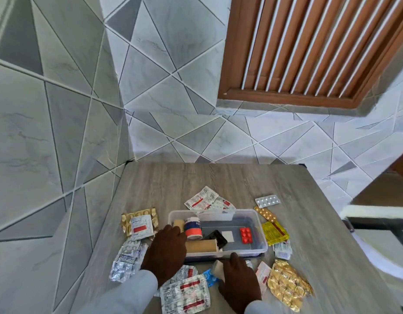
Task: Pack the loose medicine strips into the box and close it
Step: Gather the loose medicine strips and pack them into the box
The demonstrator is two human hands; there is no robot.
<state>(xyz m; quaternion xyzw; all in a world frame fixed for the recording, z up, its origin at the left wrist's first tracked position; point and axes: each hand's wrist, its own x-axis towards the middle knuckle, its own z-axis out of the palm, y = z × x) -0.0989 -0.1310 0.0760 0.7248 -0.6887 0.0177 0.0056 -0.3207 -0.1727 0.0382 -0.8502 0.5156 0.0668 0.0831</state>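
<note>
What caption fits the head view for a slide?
Both hands, left and right, at the open clear box, loose medicine strips scattered around it on the table.

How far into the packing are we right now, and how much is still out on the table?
Barely started. Done: one red blister strip lies in the clear plastic box. In hand: the left hand is at the box's near-left corner; the right hand covers a grey item beside the blue strip. Left: gold strips, the yellow strip and silver strips on the table; no lid visible.
</note>
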